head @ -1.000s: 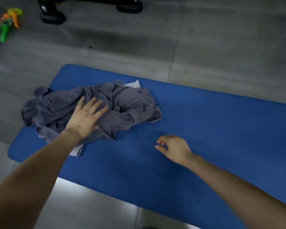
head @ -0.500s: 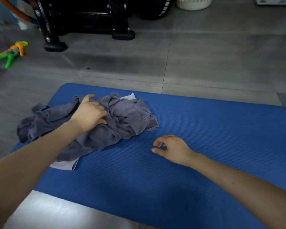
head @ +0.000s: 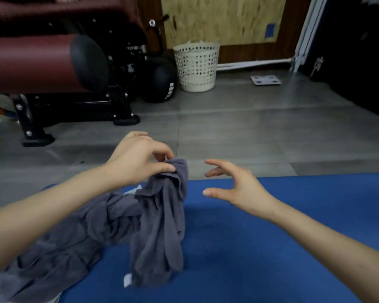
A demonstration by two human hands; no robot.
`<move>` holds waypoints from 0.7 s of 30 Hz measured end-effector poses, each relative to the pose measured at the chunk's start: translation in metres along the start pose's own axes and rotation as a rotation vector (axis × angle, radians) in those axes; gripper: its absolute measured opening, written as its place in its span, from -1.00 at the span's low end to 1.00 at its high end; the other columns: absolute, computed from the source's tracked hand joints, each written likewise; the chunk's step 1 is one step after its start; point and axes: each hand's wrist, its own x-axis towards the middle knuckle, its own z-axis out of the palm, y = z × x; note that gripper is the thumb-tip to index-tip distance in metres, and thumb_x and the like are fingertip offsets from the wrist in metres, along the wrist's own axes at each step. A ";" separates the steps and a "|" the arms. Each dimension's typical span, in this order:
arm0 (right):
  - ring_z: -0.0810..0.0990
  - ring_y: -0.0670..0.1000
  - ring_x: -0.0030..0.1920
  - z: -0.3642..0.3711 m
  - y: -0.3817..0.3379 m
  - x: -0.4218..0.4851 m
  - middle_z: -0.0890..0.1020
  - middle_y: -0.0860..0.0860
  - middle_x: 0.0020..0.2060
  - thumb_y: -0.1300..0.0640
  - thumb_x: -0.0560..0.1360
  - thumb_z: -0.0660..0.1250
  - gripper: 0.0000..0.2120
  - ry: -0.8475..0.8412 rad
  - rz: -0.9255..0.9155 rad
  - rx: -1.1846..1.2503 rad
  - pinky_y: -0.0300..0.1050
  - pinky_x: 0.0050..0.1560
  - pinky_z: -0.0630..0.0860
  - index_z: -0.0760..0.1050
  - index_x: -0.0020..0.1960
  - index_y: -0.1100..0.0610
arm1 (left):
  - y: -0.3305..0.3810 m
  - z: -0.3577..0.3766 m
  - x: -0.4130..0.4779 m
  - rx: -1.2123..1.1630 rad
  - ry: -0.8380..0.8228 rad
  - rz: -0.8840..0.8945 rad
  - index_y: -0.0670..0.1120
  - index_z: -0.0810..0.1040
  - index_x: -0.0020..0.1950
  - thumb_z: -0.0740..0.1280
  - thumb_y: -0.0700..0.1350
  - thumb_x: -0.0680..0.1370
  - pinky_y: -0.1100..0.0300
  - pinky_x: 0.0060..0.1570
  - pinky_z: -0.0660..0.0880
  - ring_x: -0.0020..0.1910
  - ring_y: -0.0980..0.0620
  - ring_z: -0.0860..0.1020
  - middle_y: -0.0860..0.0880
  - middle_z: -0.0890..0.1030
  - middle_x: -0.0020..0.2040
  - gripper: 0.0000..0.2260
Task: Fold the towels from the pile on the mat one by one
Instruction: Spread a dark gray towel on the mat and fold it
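Blue mat [head: 293,215] across the lower frame, white basket [head: 196,66] on grey tiles behind. At centre, one grey towel [head: 162,226] hanging from a pinch of the left hand [head: 138,160], with the pile [head: 64,248] at lower left and the right hand [head: 234,184] spread wide and empty just right of the raised end. Seemingly the pick-up step; next calls for catching a second corner and spreading flat on bare mat.
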 end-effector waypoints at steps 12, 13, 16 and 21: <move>0.59 -0.05 -0.08 -0.181 0.045 -0.076 0.68 0.01 -0.13 0.23 0.41 0.45 -0.83 0.342 -0.107 0.219 -0.28 -0.05 0.52 0.63 0.00 0.14 | 0.208 -0.012 0.131 -0.265 0.060 -0.004 0.23 0.51 -0.25 0.42 0.14 0.38 0.14 -0.07 0.51 -0.19 0.17 0.57 0.12 0.61 -0.25 -0.89; 0.59 -0.08 -0.12 -0.200 0.050 -0.082 0.68 0.00 -0.16 0.23 0.40 0.46 -0.86 0.380 -0.110 0.199 -0.32 -0.08 0.50 0.64 -0.03 0.13 | 0.219 -0.010 0.141 -0.279 0.073 -0.017 0.23 0.50 -0.26 0.42 0.14 0.38 0.13 -0.07 0.52 -0.19 0.17 0.58 0.13 0.61 -0.26 -0.88; 0.55 -0.18 -0.24 -0.243 0.073 -0.095 0.67 -0.10 -0.24 0.19 0.39 0.47 -0.91 0.418 -0.089 0.073 -0.35 -0.14 0.47 0.65 -0.12 0.05 | 0.241 0.012 0.165 -0.337 0.072 -0.078 0.18 0.54 -0.25 0.45 0.15 0.36 0.10 -0.09 0.54 -0.22 0.15 0.58 0.12 0.61 -0.29 -0.87; 0.60 -0.01 -0.13 -0.243 0.167 -0.105 0.66 -0.08 -0.25 0.04 0.40 0.43 -0.97 0.364 0.203 -0.288 -0.09 -0.08 0.47 0.61 -0.15 -0.06 | 0.263 0.121 0.183 -0.308 -0.144 -0.255 0.12 0.56 -0.17 0.43 0.13 0.41 0.22 -0.17 0.43 -0.17 0.14 0.55 0.16 0.57 -0.25 -0.87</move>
